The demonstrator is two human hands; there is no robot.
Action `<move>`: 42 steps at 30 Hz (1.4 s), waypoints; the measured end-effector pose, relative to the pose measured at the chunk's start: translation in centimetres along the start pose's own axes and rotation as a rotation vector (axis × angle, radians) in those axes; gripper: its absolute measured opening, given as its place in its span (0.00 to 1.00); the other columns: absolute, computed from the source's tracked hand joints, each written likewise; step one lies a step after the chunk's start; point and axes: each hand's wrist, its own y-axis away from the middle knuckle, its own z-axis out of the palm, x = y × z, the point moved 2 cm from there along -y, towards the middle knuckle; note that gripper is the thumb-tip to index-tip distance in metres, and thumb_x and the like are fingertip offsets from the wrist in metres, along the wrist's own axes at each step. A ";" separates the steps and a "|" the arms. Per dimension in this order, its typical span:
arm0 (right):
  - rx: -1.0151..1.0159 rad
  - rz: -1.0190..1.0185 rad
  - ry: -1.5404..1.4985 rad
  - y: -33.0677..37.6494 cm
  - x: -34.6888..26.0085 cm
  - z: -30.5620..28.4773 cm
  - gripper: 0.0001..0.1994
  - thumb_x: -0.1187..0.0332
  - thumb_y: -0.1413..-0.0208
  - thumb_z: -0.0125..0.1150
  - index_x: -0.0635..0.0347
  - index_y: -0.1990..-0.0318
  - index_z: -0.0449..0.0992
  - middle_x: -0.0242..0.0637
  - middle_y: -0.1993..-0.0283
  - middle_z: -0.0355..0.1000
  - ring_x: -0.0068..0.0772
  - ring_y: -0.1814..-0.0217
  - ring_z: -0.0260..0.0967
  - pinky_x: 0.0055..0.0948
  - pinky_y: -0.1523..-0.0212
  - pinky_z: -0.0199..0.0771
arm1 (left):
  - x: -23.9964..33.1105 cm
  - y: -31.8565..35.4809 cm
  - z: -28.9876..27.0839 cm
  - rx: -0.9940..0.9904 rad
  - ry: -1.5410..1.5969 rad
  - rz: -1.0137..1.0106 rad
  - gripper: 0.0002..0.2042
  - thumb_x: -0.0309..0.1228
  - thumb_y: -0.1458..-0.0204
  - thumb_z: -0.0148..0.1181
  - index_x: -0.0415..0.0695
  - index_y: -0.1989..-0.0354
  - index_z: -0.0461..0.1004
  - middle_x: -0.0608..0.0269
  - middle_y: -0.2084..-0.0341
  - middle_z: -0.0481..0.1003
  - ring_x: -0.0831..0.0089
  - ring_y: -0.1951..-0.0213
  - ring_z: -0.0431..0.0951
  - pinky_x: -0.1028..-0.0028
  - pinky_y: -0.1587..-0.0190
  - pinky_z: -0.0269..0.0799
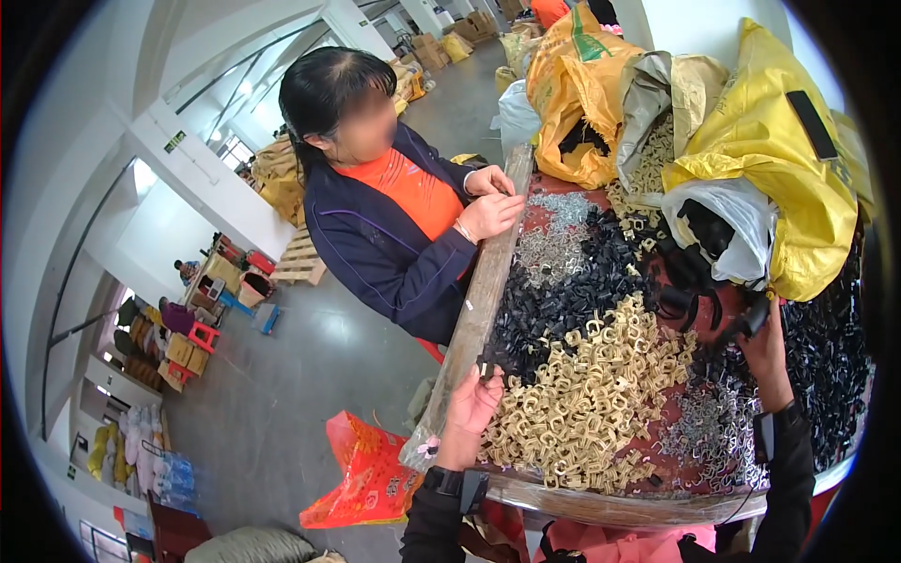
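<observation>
Plastic clips, tan [591, 394], black [563, 291] and grey [554, 244], lie heaped on a red table [601, 507] edged with a plank [474, 310], in a grey-floored hall [310, 375]. Yellow sacks [770, 141] crowd its far end. The left hand [469, 403] pinches a small piece at the tan heap; the right hand [765, 352] grips a black part

A table [488, 281] is standing ahead of the wearer, its left rim running away from the near edge. Heaps of small clips are lying on it: one heap [591, 394] nearest, a second [572, 281] behind it, a third [826, 357] at the right. Sacks [751, 141] are sitting at the far right end. A co-worker [394, 216] is standing left of the table, hands resting on its rim. The left hand [469, 403] is lying at the near left rim; the right hand [765, 352] is reaching among the clips, right of the nearest heap.
</observation>
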 end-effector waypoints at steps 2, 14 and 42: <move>0.148 0.083 -0.196 0.9 -0.5 -0.7 0.13 0.54 0.51 0.46 0.54 0.70 0.67 0.29 0.76 0.65 0.24 0.76 0.63 0.20 0.75 0.64 | 0.3 -0.6 -0.9 0.007 0.059 -0.049 0.10 0.29 0.53 0.50 0.36 0.64 0.66 0.53 0.71 0.70 0.72 0.74 0.67 0.78 0.72 0.65; -0.021 0.287 0.080 6.6 1.1 -1.6 0.12 0.56 0.55 0.52 0.53 0.67 0.67 0.28 0.73 0.66 0.22 0.77 0.59 0.21 0.78 0.58 | 0.9 -5.0 -1.8 0.330 -0.583 0.180 0.08 0.25 0.55 0.53 0.36 0.67 0.68 0.59 0.76 0.72 0.79 0.81 0.66 0.84 0.78 0.63; -0.125 0.313 0.166 8.0 1.9 -0.8 0.09 0.64 0.54 0.53 0.57 0.67 0.67 0.30 0.73 0.66 0.20 0.83 0.58 0.17 0.82 0.60 | 0.8 -4.4 -0.3 0.184 -0.158 -0.009 0.09 0.29 0.53 0.52 0.36 0.67 0.67 0.48 0.70 0.71 0.70 0.73 0.72 0.78 0.69 0.72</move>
